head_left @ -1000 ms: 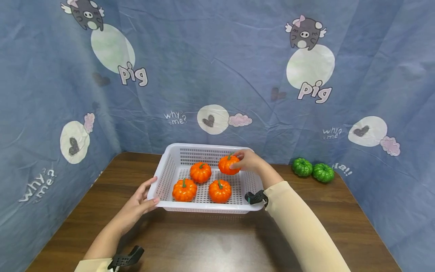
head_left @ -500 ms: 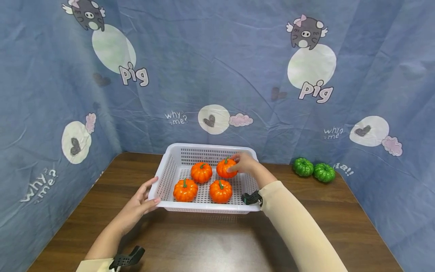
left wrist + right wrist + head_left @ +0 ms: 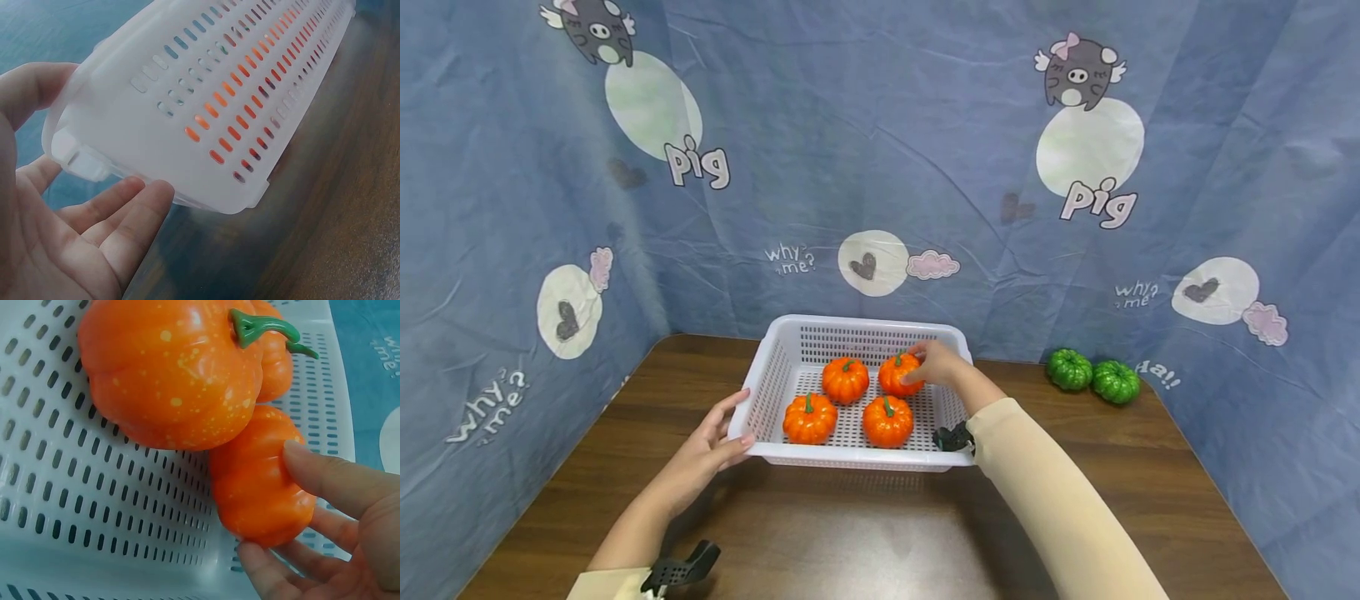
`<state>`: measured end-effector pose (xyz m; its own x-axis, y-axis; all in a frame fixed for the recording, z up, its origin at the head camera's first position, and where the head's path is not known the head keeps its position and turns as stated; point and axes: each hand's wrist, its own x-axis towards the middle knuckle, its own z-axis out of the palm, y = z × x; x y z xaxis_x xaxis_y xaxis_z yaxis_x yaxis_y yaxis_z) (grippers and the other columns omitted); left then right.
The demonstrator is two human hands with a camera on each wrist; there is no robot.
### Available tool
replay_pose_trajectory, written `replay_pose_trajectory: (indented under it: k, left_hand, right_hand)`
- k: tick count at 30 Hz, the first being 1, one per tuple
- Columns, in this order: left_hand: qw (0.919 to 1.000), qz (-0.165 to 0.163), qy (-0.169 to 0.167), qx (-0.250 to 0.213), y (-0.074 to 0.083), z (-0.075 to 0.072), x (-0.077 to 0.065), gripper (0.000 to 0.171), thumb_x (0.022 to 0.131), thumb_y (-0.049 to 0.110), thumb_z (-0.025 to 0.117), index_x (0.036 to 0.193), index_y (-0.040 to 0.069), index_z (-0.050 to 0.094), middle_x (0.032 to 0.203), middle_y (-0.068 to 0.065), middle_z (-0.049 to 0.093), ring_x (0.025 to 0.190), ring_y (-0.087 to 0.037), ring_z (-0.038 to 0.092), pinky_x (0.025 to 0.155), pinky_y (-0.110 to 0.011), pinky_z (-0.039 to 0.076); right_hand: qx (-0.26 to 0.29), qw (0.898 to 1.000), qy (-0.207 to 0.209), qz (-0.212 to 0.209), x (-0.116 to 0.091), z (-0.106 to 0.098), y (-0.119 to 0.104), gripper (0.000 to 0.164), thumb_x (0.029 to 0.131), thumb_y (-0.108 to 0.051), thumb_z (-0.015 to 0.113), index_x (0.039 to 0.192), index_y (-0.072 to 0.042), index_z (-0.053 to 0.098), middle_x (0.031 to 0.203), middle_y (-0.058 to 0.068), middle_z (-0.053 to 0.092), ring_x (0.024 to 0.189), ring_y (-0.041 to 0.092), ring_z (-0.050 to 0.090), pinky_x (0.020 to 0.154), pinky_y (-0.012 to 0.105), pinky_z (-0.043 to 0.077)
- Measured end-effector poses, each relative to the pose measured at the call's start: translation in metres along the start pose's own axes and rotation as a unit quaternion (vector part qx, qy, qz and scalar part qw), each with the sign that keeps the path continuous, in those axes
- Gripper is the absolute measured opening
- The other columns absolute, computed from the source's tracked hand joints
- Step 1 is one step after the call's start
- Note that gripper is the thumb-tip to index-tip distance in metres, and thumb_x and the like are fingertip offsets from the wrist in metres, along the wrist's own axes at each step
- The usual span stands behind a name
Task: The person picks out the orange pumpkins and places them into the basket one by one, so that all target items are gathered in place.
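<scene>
A white slotted plastic basket [image 3: 865, 454] stands on the table with several small orange pumpkins in it. My left hand [image 3: 700, 446] grips its left front corner; in the left wrist view the thumb lies on the rim and the fingers reach along the outer wall [image 3: 119, 119]. At the back right inside the basket, my right hand [image 3: 942, 367] holds an orange pumpkin [image 3: 897, 377] between thumb and fingers. The right wrist view shows that pumpkin [image 3: 259, 481] low beside a nearer pumpkin [image 3: 169, 375]. Two others, the back-left pumpkin [image 3: 845, 382] and front-left pumpkin [image 3: 809, 420], sit upright.
Two green pumpkins [image 3: 1070, 369] sit side by side at the table's back right. Behind and at both sides hangs a blue cloth [image 3: 865, 150] with pig prints. The brown wooden table [image 3: 850, 533] extends in front of the basket.
My right hand has moved slightly left and down with its pumpkin, which now sits lower among the others. My left hand stays on the basket corner.
</scene>
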<state>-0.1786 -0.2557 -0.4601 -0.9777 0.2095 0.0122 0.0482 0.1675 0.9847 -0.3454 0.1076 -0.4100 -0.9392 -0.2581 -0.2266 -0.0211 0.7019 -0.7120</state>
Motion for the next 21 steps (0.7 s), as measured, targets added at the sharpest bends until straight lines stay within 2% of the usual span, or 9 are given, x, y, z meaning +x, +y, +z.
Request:
replay_pose_trajectory:
  k: [4,11,21]
  left_hand:
    - [1.0000,0.000,0.002,0.002,-0.0001,0.0001,0.0001,0.074,0.100,0.014,0.059,0.159,0.016,0.015,0.149,-0.033,0.034,0.123,-0.040,0.051,0.091,-0.027,0.052]
    - [1.0000,0.002,0.002,0.005,-0.0001,-0.0008,0.0006,0.073,0.100,0.014,0.059,0.159,0.016,0.016,0.148,-0.033,0.035,0.123,-0.041,0.051,0.091,-0.027,0.052]
    - [1.0000,0.001,0.002,0.001,0.0010,0.0005,-0.0004,0.074,0.100,0.015,0.060,0.159,0.015,0.015,0.149,-0.034,0.034,0.123,-0.040,0.051,0.090,-0.026,0.051]
  right_hand:
    - [0.000,1.000,-0.002,-0.014,0.0014,0.0027,0.0027,0.058,0.083,-0.008,0.081,0.135,0.000,0.055,0.137,0.022,0.056,0.123,0.032,0.055,0.105,0.043,0.043]
    - [0.009,1.000,-0.006,-0.012,0.0012,0.0041,0.0021,0.060,0.083,-0.006,0.080,0.136,-0.001,0.054,0.139,0.023,0.055,0.126,0.034,0.053,0.107,0.044,0.041]
    - [-0.037,0.999,-0.012,-0.004,-0.0008,0.0033,0.0017,0.061,0.081,-0.004,0.081,0.136,-0.003,0.055,0.127,0.018,0.060,0.116,0.030,0.057,0.104,0.043,0.044]
